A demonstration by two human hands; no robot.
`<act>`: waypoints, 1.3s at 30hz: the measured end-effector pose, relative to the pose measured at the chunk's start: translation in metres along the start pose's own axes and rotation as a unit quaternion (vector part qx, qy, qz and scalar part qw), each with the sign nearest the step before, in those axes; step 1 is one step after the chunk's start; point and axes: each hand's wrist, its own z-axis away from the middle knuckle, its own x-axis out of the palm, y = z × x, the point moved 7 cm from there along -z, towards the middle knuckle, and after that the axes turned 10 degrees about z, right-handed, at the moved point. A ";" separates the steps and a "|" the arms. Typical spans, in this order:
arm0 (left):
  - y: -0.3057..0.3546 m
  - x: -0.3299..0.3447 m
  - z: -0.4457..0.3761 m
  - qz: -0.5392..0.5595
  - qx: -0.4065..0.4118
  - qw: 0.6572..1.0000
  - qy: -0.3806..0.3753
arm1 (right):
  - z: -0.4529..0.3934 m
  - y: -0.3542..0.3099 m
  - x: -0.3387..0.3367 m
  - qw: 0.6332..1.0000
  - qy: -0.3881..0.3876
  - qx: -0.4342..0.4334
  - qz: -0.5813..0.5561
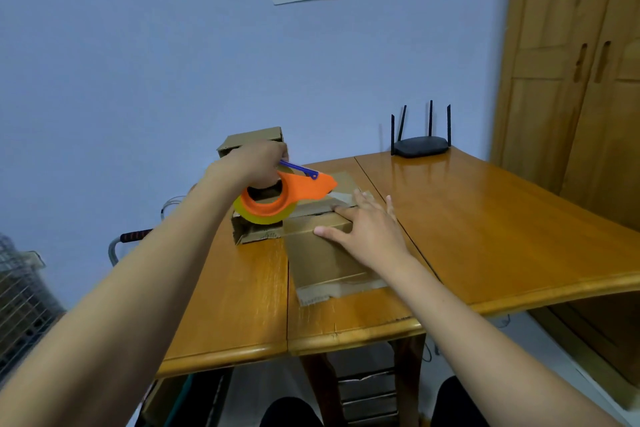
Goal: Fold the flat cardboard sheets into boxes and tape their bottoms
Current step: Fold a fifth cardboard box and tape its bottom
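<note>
The tape dispenser [294,192] is showing bright orange with a blue blade arm, its tape roll [258,217] looking yellowish. Boxes [322,253] are looking plain brown, the table [485,218] is glowing honey-orange, and the router [420,146] is sitting black.

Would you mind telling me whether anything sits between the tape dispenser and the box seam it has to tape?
Nothing visible does. The left hand holds the orange tape dispenser just above the box, nose toward the flap seam. The right hand presses the flaps flat right beside that seam, so its fingers lie close to the tape's path.
</note>
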 end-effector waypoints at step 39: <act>-0.046 0.047 0.042 0.006 -0.052 0.998 0.031 | -0.005 -0.018 0.000 0.990 -0.032 -0.036 0.130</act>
